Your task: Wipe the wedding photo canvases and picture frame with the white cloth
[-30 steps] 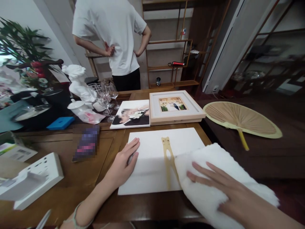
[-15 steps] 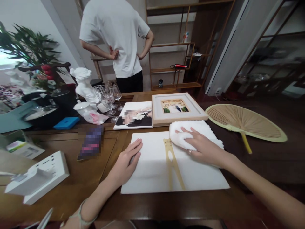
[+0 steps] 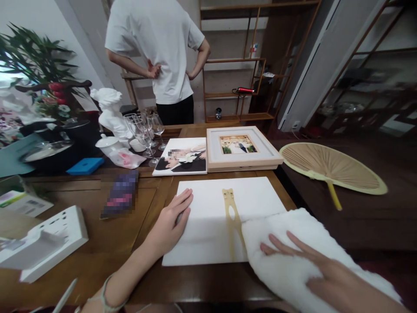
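Observation:
A white board (image 3: 208, 217) lies face down on the wooden table (image 3: 97, 243), with a yellow-tan stand strip (image 3: 232, 217) running down its back. My left hand (image 3: 169, 224) rests flat on the board's left edge, fingers stretched out. My right hand (image 3: 309, 269) lies flat, fingers spread, on a fluffy white cloth (image 3: 293, 248) that covers the board's near right corner.
Behind the board lie an unframed photo print (image 3: 182, 157) and a wooden picture frame (image 3: 241, 150). A straw fan (image 3: 329, 167) lies to the right. Wine glasses (image 3: 143, 130), a white statuette (image 3: 110, 111), a blue box (image 3: 85, 165) and a white box (image 3: 45, 241) stand left. A person in a white shirt (image 3: 156, 52) stands beyond the table.
My right hand has swept the white cloth from the board's far right corner back to its near right corner. My left hand has stayed put.

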A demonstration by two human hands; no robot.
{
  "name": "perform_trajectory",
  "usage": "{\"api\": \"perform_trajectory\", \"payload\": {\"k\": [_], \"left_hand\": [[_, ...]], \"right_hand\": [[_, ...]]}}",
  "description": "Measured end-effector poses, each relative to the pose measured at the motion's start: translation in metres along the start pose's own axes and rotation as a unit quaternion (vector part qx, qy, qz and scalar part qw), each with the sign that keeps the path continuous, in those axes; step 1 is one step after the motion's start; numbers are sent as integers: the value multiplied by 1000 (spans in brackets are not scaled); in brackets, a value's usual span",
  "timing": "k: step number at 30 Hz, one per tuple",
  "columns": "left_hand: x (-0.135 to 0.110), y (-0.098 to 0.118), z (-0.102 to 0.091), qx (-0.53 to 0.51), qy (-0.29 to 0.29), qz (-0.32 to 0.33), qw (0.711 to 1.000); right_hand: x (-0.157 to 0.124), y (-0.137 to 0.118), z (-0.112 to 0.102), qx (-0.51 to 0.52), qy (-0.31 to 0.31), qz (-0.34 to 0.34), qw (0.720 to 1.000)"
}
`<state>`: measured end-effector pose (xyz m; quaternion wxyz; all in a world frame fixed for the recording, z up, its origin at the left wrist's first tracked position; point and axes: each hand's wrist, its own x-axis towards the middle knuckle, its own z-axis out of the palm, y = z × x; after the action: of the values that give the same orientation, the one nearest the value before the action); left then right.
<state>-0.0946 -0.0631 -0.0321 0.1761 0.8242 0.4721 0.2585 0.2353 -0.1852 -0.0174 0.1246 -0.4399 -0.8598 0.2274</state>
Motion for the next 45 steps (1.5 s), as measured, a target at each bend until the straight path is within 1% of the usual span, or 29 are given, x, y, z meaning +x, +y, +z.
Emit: {"api": "perform_trajectory", "payload": {"k": [1,3,4,5,7,10,13,15,17,22,24,26,28,30,34,36,38,41,45], "left_hand": [[0,0,0,0,0,0,1000],[0,0,0,1,-1,2,1000],[0,0,0,0,-1,1,1000],[0,0,0,0,-2,0,1000],[0,0,0,0,-5,-3,1000],[0,-1,0,1,-8,-7,1000],[1,-2,1,1,-9,-5,1000],[1,-3,1,0,-9,-3,1000],[0,-3,1,0,-8,-1,1000],[0,-3,1,-2,-4,3,1000],[0,-2,1,-3,-4,5,1000],[0,-2,2,-4,-4,5,1000],[0,-2,2,-4,-5,3,1000],[0,-4,2,-3,-6,3,1000],[-1,-6,2,-3,-11,8,1000],[-1,-6,1,-2,-14,5,1000],[-1,-5,1,-1,-16,3,1000],[-1,-5,1,-3,-15,2,1000],[-1,-5,2,-7,-17,1,1000]], "right_hand": [[3,3,-4,6,2,51,999],[19,6,-16,4,1,148,989],[32,6,-22,2,0,171,985],[47,6,-29,-1,17,177,984],[78,5,-38,-4,30,143,989],[118,11,-43,-3,82,100,992],[136,19,-38,1,110,64,992],[135,20,-32,-16,105,49,993],[124,13,-25,-42,81,24,996],[75,-19,-10,-79,8,-60,995],[58,-29,-8,-92,-14,-96,991],[48,-33,-9,-100,-35,-120,987],[48,-32,-12,-97,-45,-120,987],[57,-25,-15,-85,-39,-94,991],[93,-9,-16,-58,22,-34,997],[110,-3,-15,-53,48,-29,997],[120,-3,-14,-59,57,-37,996],[116,-12,-12,-83,33,-63,994],[88,-31,0,-91,-2,-99,991]]}}
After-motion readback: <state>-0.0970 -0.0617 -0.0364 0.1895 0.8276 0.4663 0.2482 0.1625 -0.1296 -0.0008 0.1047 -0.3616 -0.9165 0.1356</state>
